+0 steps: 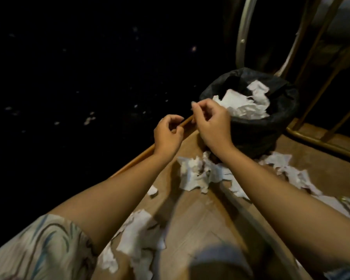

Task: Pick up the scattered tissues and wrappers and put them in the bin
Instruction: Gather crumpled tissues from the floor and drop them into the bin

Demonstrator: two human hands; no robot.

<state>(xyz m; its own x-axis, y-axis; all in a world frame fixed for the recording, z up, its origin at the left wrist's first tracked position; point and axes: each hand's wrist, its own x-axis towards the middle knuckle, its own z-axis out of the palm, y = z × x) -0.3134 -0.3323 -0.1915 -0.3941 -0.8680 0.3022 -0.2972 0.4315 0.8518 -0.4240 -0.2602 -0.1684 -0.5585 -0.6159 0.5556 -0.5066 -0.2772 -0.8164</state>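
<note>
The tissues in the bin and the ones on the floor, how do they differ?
The tissues in the bin are heaped together inside the black bag, lifted off the ground; the tissues on the floor lie spread out flat in separate scraps on the brown surface. The bin's pile sits beyond the right hand; the floor scraps lie nearer, below both arms. Both are white, torn and crumpled.
</note>
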